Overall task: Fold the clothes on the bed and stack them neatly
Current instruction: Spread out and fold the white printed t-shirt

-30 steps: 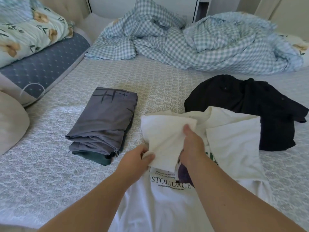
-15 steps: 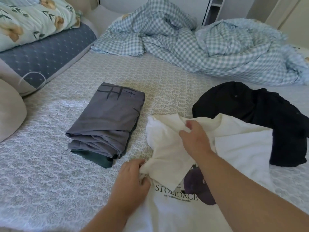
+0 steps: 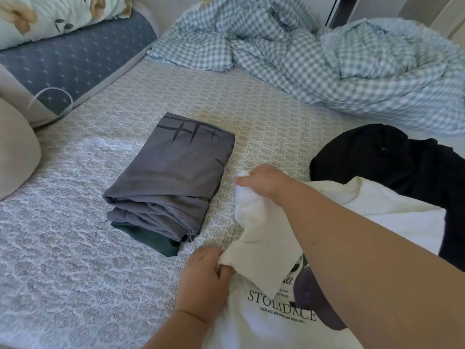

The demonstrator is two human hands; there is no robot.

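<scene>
A white T-shirt (image 3: 264, 250) with a dark print and lettering lies face up on the bed at the lower right. My right hand (image 3: 264, 181) grips the end of its sleeve, stretched out to the left. My left hand (image 3: 205, 278) pinches the same sleeve lower down, near the shoulder seam. Left of the shirt sits a folded stack: a grey garment (image 3: 171, 182) on top of a dark green one (image 3: 151, 239). A crumpled black garment (image 3: 392, 172) lies behind the white shirt at the right.
A bunched blue-checked duvet (image 3: 314, 54) covers the far side of the bed. Pillows and a blue dotted cushion (image 3: 73, 54) lie at the left. The patterned bedsheet (image 3: 63, 260) shows bare in front of and left of the stack.
My right hand has slid left along the sleeve and pulled its end out flat toward the folded stack. My left hand has kept its pinch near the shoulder. The view has shifted closer.
</scene>
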